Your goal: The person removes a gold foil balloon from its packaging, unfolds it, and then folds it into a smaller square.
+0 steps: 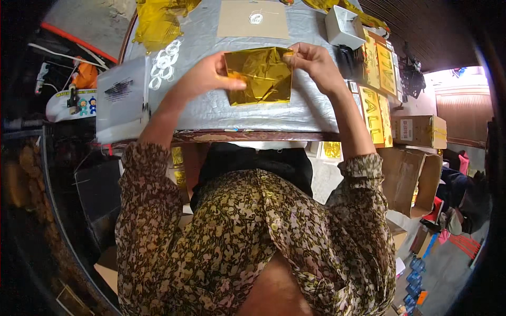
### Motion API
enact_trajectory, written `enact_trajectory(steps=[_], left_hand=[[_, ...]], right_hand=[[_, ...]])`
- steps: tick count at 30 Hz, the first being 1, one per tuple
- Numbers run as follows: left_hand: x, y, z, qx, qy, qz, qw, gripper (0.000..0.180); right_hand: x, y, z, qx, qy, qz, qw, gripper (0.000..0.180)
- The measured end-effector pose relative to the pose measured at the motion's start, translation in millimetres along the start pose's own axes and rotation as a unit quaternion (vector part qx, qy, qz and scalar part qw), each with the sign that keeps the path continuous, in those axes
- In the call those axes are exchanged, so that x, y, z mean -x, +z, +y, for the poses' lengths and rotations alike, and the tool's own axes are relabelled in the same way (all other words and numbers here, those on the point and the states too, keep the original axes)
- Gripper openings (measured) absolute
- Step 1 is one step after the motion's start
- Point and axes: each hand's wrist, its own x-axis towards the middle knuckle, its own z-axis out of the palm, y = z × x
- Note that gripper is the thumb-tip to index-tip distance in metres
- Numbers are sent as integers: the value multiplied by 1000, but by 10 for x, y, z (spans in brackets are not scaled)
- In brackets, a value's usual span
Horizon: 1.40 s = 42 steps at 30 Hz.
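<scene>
One broad table (211, 113) with a silvery cover is stretching across in front of the person, its worn brown edge facing the person's lap. An open brown carton (398, 176) is standing past the right forearm, just below a smaller closed box (416, 131). Near the table's left edge, a clear plastic sheet (118, 100) with black scribbles is lying flat. The gold foil (259, 79) is hanging between both hands over the near middle of the table, its surface creasing and shining. More gold sheeting (155, 26) is lying crumpled at the far left, and a flat piece of cardboard (232, 21) is resting beyond the hands. Yellow packages (374, 116) are lining the right side. The left hand (213, 76) is half opening, its thumb reaching across the front of the foil near the left edge; I cannot tell whether its other fingers are gripping behind. The right hand (315, 62) is pinching the foil's upper right corner, thumb and fingertips closing together there. A white box (342, 26) is standing beyond the right hand. White string loops (166, 60) are lying in a row beyond the left forearm, while a small coil of white string (255, 18) is resting on the cardboard.
</scene>
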Motion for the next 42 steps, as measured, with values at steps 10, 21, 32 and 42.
enact_trajectory(steps=[10,21,32,42], left_hand=[[328,387,376,-196,161,92,963,26],[-68,88,242,-513,535,189,644,28],[125,-62,-251,-429,340,-7,837,51],[161,-163,-406,-255,89,134,953,53]], right_hand=[[898,144,-725,210,-217,61,951,22],[754,212,-295,235,-379,130,886,33],[901,279,73,329,-205,-60,920,43],[355,240,238,340,-107,75,931,39]])
